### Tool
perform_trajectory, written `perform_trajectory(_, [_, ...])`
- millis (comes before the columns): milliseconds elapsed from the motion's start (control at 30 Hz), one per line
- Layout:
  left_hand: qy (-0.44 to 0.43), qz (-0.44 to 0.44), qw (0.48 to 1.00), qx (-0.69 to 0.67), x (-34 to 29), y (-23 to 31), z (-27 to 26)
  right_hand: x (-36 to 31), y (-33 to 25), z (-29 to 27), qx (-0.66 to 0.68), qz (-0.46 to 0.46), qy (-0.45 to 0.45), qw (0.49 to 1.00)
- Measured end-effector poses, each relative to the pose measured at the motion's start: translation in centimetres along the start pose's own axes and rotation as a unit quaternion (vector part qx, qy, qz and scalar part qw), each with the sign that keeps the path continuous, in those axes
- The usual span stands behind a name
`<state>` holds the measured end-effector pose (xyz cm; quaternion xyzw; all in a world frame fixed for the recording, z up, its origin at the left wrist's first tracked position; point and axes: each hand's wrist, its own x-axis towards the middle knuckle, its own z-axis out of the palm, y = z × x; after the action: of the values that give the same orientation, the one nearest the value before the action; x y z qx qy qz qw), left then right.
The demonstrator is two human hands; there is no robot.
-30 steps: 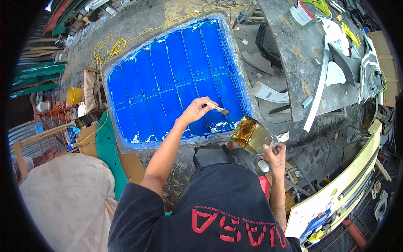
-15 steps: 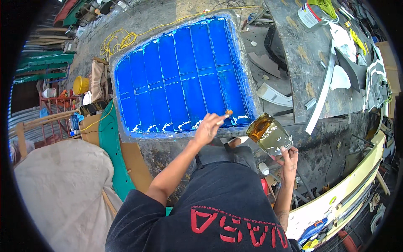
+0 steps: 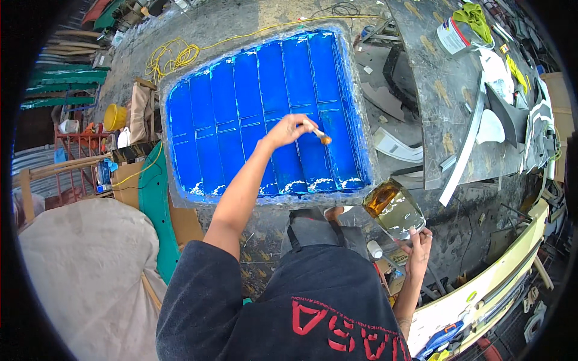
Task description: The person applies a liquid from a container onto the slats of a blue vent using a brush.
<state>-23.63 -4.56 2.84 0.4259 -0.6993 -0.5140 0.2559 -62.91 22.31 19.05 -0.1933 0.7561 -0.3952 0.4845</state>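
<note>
In front of me lies a large blue ribbed mould (image 3: 217, 99) with rounded far corners and a rough grey rim. Whitish patches run along its near edge. My left hand (image 3: 290, 130) is closed around the handle of a paintbrush (image 3: 325, 139), whose amber-stained bristles are over the right part of the blue surface; whether they touch it I cannot tell. Just off the mould's near right corner, my right hand (image 3: 416, 243) grips a clear plastic container (image 3: 394, 210) by its lower end. Amber liquid shows in the end nearer the mould.
A dark worktop (image 3: 439, 120) at the right bears a white bucket (image 3: 453, 36) and cut strips. A yellow cable (image 3: 180, 54) coils beyond the mould. Left of me are a cloth-covered bulk (image 3: 90, 259) and a green panel (image 3: 155, 210). A small white bottle (image 3: 374, 249) stands below the container.
My left hand has moved up and away from the mould's near edge with the brush, which now points down to the right. The right hand and container have shifted slightly right and nearer me.
</note>
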Motion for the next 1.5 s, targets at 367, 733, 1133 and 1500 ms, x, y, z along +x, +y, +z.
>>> perform_trajectory(367, [0.272,0.078,0.94,0.19,-4.4,1.7,5.7,0.1,-0.5,0.5,0.023,-0.009,-0.012,1.0])
perform_trajectory(733, [-0.01,-0.002,0.993,0.115,-11.6,8.3,9.4,2.2,-1.0,0.6,0.038,-0.033,-0.053,0.997])
perform_trajectory(1133, [0.115,-0.015,0.993,0.02,2.5,-1.8,-1.1,-0.7,-0.5,-0.1,0.088,-0.004,0.017,0.996])
perform_trajectory(1500, [0.091,0.086,0.933,0.337,-4.3,3.3,4.3,0.2,-0.8,1.0,0.071,-0.009,0.0,0.997])
